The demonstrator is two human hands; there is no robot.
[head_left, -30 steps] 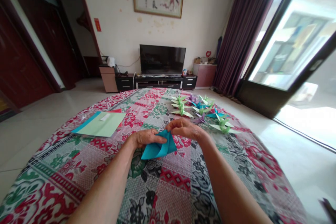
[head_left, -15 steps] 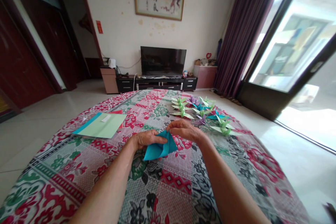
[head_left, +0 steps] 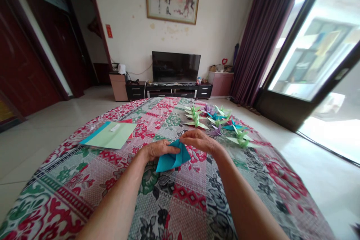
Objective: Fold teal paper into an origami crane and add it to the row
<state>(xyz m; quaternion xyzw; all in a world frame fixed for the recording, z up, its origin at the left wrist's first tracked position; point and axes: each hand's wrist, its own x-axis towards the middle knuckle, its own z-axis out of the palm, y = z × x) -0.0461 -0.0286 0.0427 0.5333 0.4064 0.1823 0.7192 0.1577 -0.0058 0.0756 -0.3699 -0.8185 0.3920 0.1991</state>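
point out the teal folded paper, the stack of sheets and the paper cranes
teal folded paper (head_left: 171,160): head view, on its flat lower face.
stack of sheets (head_left: 112,137): head view, middle of the light green top sheet.
paper cranes (head_left: 241,140): head view, body of the nearest green crane.

We face a cream wall (head_left: 225,15) with a framed picture (head_left: 172,1) above a black television (head_left: 176,67) on a low dark cabinet (head_left: 174,90). On our right, a dark curtain (head_left: 261,37) hangs beside bright glass doors (head_left: 317,52). To our left, dark wooden doors (head_left: 25,71) meet the pale tiled floor (head_left: 42,135).
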